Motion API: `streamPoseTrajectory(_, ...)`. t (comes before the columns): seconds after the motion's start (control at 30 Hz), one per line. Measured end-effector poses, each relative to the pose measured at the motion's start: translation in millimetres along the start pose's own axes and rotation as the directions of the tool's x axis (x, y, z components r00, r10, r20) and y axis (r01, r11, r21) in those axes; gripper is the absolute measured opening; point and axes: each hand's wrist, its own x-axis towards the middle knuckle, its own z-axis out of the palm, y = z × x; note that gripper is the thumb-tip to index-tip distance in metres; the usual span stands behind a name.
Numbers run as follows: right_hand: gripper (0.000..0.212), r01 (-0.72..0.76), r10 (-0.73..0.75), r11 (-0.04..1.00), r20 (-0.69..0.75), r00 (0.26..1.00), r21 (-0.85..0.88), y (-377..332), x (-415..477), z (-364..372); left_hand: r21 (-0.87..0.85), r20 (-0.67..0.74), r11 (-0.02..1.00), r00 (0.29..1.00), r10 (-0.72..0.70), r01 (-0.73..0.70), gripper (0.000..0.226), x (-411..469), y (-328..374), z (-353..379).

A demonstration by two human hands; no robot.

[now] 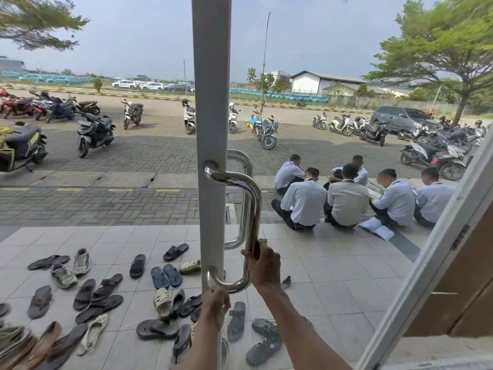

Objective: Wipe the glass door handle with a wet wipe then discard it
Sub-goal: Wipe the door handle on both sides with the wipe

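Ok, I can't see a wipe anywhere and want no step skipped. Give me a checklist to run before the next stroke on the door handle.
1. Right hand on the door handle: ok, fingers wrapped around the lower vertical bar.
2. Left hand placed: ok, just under the handle's bottom bend, by the door frame.
3. Wet wipe in a hand: cannot tell, none clearly visible.
4. Upper bar free to wipe: ok, nothing on it.
5. Handle already clean: cannot tell, it only looks shiny.
6. Bin for discarding: not ok, none in view.
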Motion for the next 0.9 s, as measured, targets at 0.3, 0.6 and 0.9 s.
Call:
streamPoseTrajectory(0.3, 0.021, 0.028, -0.028, 1.0, 0.008, 1.0, -0.014, -0.6, -0.4, -4.5, -0.31, 0.248, 0.927, 0.959, -0.133, 0.209, 0.038, -1.5, -11.4, 9.0)
streamPoseTrajectory(0.6, 0.021, 0.024, -0.024, 1.0, 0.003, 1.0, 0.005, 1.2, -1.1, -0.7, -0.357, 0.133, 0.917, 0.982, -0.138, 0.177, 0.031, 7.7, -0.3, -8.0)
streamPoseTrajectory(0.9, 0.018, 0.036, -0.036, 0.999, 0.005, 0.999, -0.012, 5.5, 1.6, -1.8, -0.455, 0.223, 0.861, 0.965, -0.138, 0.228, 0.026, -9.4, -8.5, 21.5)
